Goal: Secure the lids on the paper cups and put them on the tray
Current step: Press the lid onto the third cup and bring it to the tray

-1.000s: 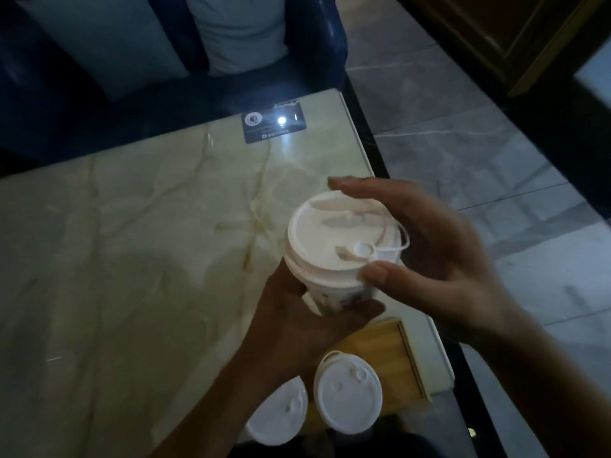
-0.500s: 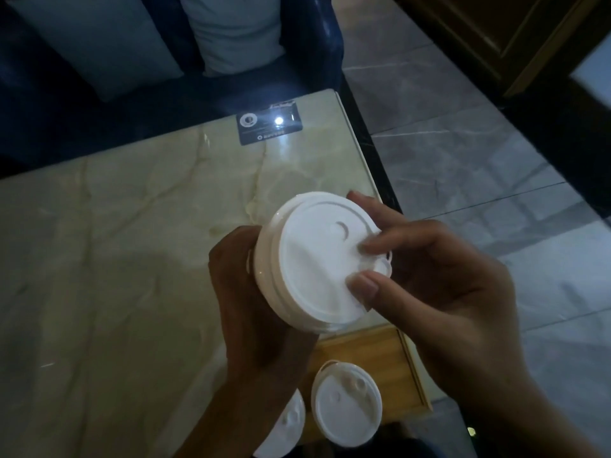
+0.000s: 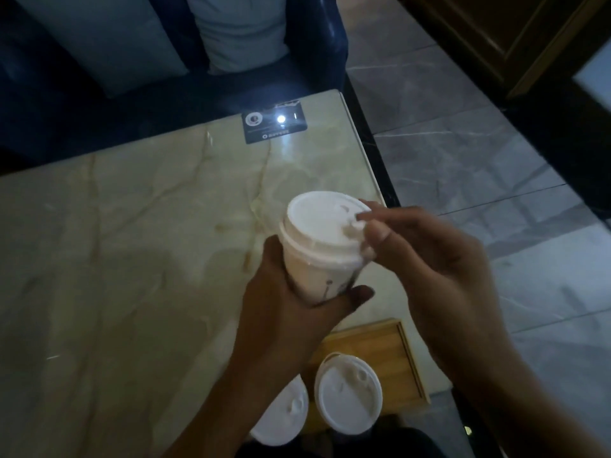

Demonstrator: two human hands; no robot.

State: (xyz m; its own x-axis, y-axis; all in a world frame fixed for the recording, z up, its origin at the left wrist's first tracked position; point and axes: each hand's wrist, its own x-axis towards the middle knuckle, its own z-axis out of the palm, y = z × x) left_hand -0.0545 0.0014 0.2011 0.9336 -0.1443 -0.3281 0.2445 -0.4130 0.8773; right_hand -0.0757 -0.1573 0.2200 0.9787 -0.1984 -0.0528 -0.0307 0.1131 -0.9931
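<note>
A pale marble-patterned bench (image 3: 132,242) fills the view, with a small dark card (image 3: 276,127) lying at its far edge before a dark blue sofa with grey cushions (image 3: 165,44), and grey tiled floor (image 3: 479,153) to the right. At the near edge a shallow wooden tray (image 3: 393,345) carries two white lidded paper cups (image 3: 347,398), partly hidden by the left forearm crossing in front. The left hand (image 3: 291,312) has its grip wrapped round the lower wall of a white paper cup with a dark printed mark (image 3: 317,276), held above the bench, well short of the tray. The right hand (image 3: 429,266) pinches at the small flap on the rim of the cup's white plastic lid (image 3: 325,226), thumb and fingertips curled onto it. Half a second ago the cup leaned with its lid facing the camera; it now stands nearly upright
</note>
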